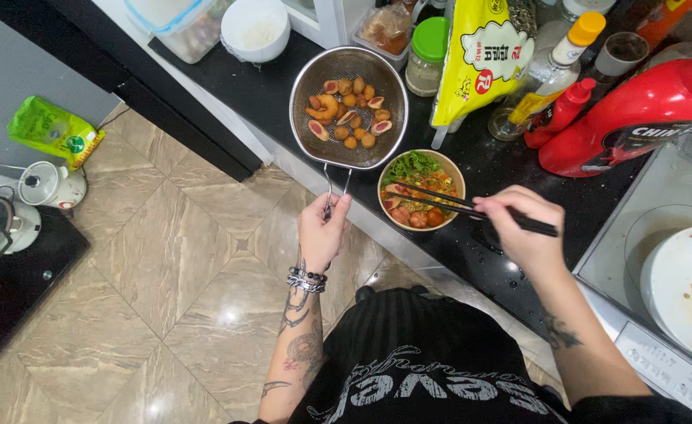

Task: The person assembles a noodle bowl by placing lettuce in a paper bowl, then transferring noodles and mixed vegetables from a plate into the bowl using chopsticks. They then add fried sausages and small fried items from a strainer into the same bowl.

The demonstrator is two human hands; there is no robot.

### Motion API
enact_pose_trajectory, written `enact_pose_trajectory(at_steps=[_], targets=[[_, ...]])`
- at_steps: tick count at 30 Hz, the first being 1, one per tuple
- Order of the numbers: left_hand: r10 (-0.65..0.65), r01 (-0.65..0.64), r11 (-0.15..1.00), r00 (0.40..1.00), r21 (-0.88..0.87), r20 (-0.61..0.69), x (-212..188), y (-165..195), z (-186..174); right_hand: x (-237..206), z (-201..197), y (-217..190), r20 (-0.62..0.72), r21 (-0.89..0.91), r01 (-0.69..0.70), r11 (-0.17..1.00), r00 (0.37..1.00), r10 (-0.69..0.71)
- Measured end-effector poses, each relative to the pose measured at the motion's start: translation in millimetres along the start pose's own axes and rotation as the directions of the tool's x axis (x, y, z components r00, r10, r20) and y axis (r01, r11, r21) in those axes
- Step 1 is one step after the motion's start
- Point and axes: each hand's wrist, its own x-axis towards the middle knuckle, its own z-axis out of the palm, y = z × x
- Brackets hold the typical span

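Note:
My left hand (322, 232) grips the wire handle of a metal mesh strainer (314, 74) held over the black counter edge. In the strainer lie several fried balls, sausage slices and a shrimp (349, 110). My right hand (525, 228) holds black chopsticks (456, 206) whose tips reach into a tan bowl (450, 166) just right of the strainer. The bowl holds green herbs, red sauce and several pieces of the same food.
Behind the bowl stand a yellow bag (483, 51), a green-lidded jar (428, 55), red sauce bottles (637, 114) and a clear bottle. A white bowl (256, 30) and plastic container sit far left. A stove with a white pan (688, 286) is at right. Tiled floor lies below left.

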Motion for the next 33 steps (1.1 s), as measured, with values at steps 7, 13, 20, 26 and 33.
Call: enact_pose_trajectory(at_steps=[7, 13, 20, 26, 33], targets=[[-0.024, 0.026, 0.998, 0.999, -0.059, 0.033, -1.7, 0.1, -2.6, 11.9, 24.5, -11.6, 0.106, 0.030, 0.132, 0.991, 0.985, -0.134], [-0.009, 0.012, 0.998, 0.999, -0.062, 0.044, -6.1, 1.1, -2.3, 11.0, 16.9, -4.6, 0.081, 0.082, -0.016, 0.997, 0.997, 0.009], [-0.022, 0.023, 0.999, 0.999, -0.033, 0.047, -9.9, 8.4, -3.3, 10.9, -3.2, 1.1, -0.114, 0.491, -0.113, 0.864, 0.975, 0.192], [0.022, -0.026, 0.998, 0.997, 0.062, 0.068, -15.6, 10.3, -5.1, 33.9, -7.0, -18.8, -0.187, 0.284, 0.062, 0.957, 0.982, -0.008], [0.160, -0.177, 0.903, 0.984, 0.391, 0.076, -24.4, 15.1, -8.7, 57.1, 5.6, -48.3, -0.042, -0.044, 0.084, 0.996, 0.995, -0.086]])
